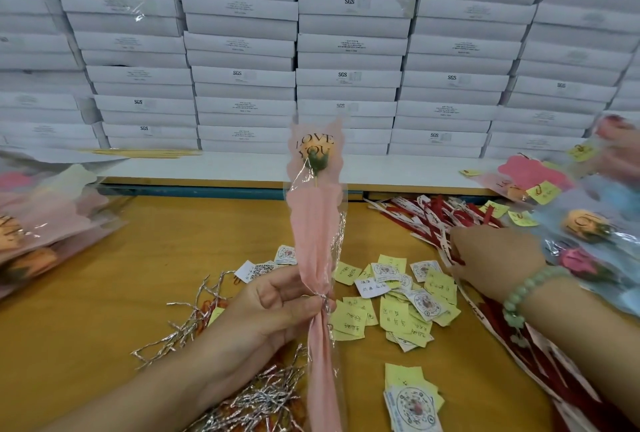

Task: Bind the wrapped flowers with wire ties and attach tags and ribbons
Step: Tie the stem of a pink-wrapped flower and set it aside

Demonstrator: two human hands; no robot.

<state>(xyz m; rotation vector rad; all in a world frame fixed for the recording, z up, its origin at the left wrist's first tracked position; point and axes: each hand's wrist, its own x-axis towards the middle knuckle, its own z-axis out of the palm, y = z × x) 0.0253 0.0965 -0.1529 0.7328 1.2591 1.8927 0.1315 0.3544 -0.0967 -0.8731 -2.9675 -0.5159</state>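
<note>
Pink-wrapped rose upright over the table, pinched in left hand at its wire tie. Binding seemingly done; right hand down among red ribbons, couldn't tell its grip. Probably needed one ribbon singled out next.

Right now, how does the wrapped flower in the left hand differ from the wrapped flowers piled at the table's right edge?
The held flower stands upright, gripped by the left hand at its silver wire tie; the right-hand pile lies flat on the table. The held flower shows no tag; flowers in the pile carry yellow tags. Both have clear sleeves printed with lettering.
</note>
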